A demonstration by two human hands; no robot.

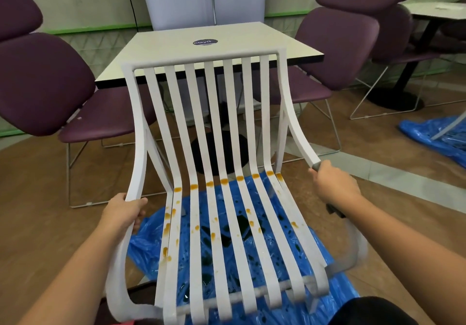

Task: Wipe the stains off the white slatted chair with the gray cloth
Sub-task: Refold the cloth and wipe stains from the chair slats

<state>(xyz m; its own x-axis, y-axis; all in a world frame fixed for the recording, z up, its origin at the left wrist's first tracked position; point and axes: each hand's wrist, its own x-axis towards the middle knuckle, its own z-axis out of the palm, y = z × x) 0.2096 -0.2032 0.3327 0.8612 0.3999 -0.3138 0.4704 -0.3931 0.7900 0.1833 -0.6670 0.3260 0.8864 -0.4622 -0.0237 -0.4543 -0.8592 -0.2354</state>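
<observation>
The white slatted chair stands in front of me, facing me, over a blue plastic sheet. Orange-brown stains run in a row across the bend of the slats, and more drips spot the seat slats, thickest on the left ones. My left hand grips the left armrest. My right hand grips the right armrest. No gray cloth shows in view.
A white square table stands just behind the chair back. Purple padded chairs flank it left and right. A second blue sheet lies on the brown floor at the right. Something dark sits at the bottom right edge.
</observation>
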